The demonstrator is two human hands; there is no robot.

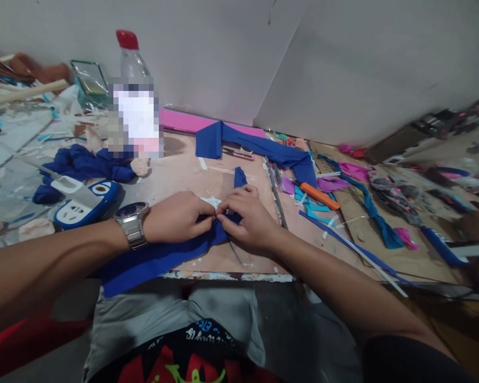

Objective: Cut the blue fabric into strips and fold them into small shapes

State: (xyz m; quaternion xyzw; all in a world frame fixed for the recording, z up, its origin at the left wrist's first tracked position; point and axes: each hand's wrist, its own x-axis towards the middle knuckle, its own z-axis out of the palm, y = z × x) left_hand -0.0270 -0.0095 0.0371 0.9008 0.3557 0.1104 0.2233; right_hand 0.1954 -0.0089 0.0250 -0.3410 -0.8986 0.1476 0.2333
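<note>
- blue cloth (163,257): on front edge of table (175,173), one end past it
- left hand (179,217): thumb and fingers pinching blue cloth
- right hand (250,219): same pinch, fingertips meeting left's
- bottle (138,114): upright beyond

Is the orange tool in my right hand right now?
No, the orange tool lies apart from the right hand, whose fingers touch the blue fabric.

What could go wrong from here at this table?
The long blue fabric strip might snag: one corner hangs off the pale worktable. It could slip, as the left hand and right hand only pinch it. The silver metal wristwatch, close to the blue-and-white plastic tool, may bump it.
</note>
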